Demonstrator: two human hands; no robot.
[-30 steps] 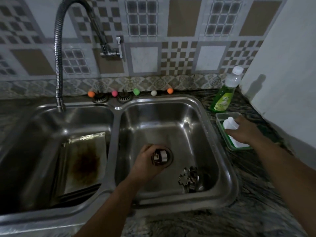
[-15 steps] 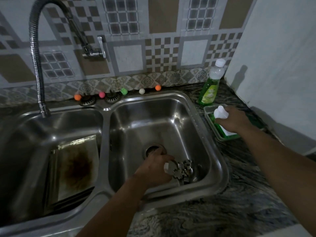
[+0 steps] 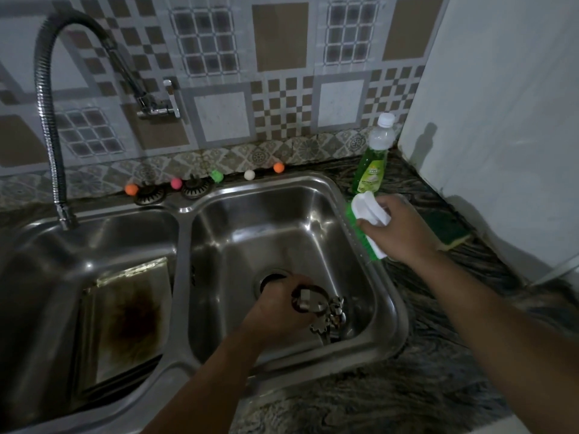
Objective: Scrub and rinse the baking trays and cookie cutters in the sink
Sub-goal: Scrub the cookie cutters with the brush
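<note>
My left hand (image 3: 275, 311) curls round a shiny metal cookie cutter (image 3: 308, 300) low in the right steel basin (image 3: 250, 220), beside a small heap of other cutters (image 3: 332, 321) near the drain. My right hand (image 3: 404, 227) grips a white-handled brush (image 3: 366, 220) with green bristles over the sink's rim. A stained, browned baking tray (image 3: 125, 317) leans in the left basin. The green soap bottle's (image 3: 372, 161) label is too blurred to read.
</note>
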